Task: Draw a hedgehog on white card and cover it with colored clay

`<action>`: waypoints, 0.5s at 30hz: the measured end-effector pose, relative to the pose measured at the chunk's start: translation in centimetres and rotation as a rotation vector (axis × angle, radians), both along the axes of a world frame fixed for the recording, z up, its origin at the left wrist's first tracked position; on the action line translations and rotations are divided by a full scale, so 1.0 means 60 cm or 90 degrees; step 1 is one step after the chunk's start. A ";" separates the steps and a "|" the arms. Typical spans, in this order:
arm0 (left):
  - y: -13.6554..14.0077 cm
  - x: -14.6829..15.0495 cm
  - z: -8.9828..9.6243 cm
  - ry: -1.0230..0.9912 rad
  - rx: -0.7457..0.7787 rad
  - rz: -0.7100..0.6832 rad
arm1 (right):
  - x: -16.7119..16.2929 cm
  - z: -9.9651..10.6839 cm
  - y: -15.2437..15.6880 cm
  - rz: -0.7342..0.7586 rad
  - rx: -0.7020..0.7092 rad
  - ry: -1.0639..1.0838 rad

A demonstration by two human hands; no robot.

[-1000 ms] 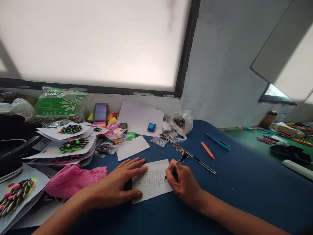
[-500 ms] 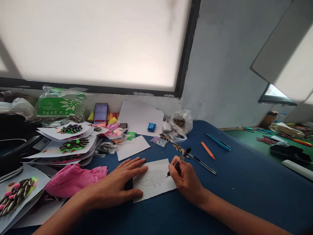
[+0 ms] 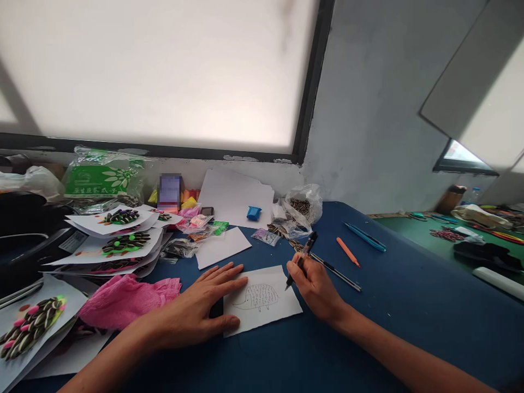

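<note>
Two bare hands over a blue table. Left hand flat, fingers spread, gripping nothing; thumb on the lower left corner of a white sheet, fingertips by its upper left. Right hand closed around a black pen, tip down over the sheet, just right of the drawing; ink contact too small to tell. Drawing: a spiny animal, long snout to the left, short legs. Sheet lies between the hands.

Left of the left hand: pink cloth, bunched; beside it, a card covered in striped seeds. Behind the cloth, a stack of similar cards.

Past the right hand: slim silver rod, orange marker, blue tool.

Farther: blank card, blue packet, clear bag of seeds, green bag. Beyond all, a pale blind and grey wall.
</note>
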State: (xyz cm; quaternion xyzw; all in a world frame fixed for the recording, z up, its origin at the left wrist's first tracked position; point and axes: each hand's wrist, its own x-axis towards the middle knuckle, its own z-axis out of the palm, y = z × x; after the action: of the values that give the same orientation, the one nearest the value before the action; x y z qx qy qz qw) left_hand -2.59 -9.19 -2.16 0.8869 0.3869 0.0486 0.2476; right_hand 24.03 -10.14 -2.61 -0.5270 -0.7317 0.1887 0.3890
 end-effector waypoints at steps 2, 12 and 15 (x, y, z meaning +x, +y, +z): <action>-0.001 -0.001 -0.001 0.002 0.001 0.000 | 0.004 0.005 0.003 -0.001 -0.018 -0.037; -0.002 0.002 -0.005 0.023 0.013 0.002 | 0.004 0.012 0.007 -0.021 -0.043 -0.129; -0.003 0.004 -0.004 0.020 0.016 0.003 | 0.011 0.020 0.011 -0.031 -0.074 -0.186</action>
State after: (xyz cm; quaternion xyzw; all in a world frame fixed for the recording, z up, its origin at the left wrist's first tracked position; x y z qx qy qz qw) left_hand -2.33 -9.37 -2.37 0.8898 0.3918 0.0403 0.2304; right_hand 24.68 -9.48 -1.42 -0.5881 -0.7552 0.1425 0.2521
